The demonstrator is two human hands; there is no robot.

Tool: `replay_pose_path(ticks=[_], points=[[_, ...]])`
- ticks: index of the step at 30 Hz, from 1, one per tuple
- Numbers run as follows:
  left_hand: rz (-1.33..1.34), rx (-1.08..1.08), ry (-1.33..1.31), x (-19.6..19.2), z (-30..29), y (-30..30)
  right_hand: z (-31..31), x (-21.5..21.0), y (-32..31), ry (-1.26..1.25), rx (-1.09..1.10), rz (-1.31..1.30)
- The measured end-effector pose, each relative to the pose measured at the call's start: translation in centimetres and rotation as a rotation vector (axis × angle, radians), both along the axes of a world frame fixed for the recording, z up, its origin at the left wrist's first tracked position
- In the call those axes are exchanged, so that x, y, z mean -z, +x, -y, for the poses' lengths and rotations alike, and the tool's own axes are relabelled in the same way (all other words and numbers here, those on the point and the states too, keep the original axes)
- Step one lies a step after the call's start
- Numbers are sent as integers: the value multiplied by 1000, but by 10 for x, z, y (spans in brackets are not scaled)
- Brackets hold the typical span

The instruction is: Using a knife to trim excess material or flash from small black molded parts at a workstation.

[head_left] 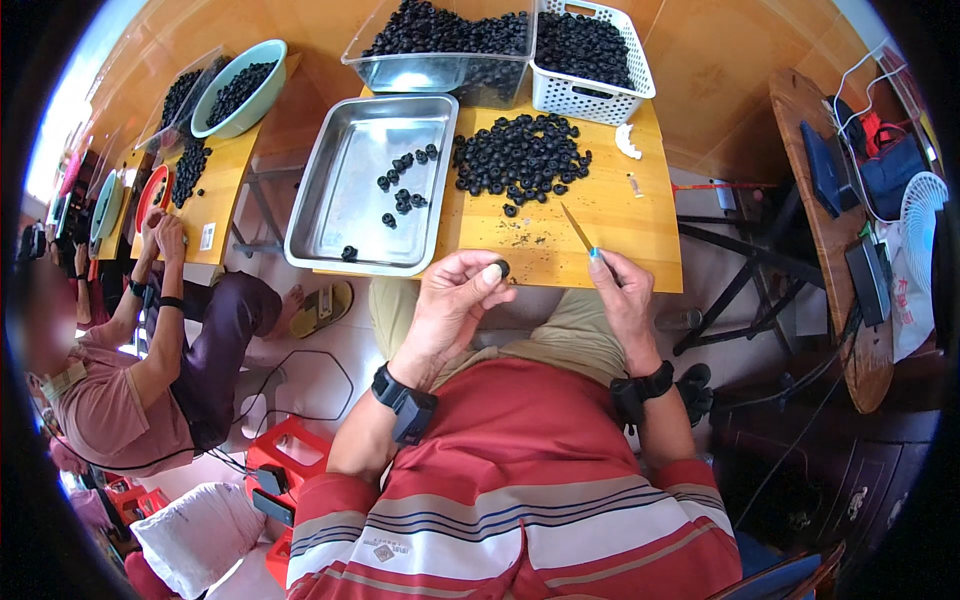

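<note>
Sparsely filled tray (345,175), basket (598,100) of black pieces (583,50)

"Where are your arms, friend?"

"Your left arm (368,440) and your right arm (665,425) both bend up and lean in toward the middle. Your two hands are apart, in front of your tummy."

"What is your left hand (460,297) doing?"

"It makes a pinch. You can see the thumb's nail, and the other fingers curl under."

"And your right hand (624,292)?"

"That one pinches too. Its thumb and pointing finger poke up and a bit left. Both your wrists look nearly straight."
</note>
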State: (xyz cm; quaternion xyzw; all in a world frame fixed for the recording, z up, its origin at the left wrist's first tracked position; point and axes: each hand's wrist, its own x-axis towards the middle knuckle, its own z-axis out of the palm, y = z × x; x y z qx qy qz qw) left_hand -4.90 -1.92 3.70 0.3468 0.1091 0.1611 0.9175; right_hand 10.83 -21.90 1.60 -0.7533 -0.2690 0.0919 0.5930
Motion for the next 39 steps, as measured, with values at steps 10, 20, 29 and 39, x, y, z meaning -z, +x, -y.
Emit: replay_pose_path(ticks=[10,20,29,39], points=[[-479,-522,1209,-13,-61,-32,-8,17,9,37,20,-12],[-308,-406,1842,-6,-38,42,-7,18,12,28,5,4],[-583,-135,2073,27,-31,100,-4,16,12,55,-9,-13],[-363,-113,1946,21,-22,80,-3,12,16,42,-34,-23]])
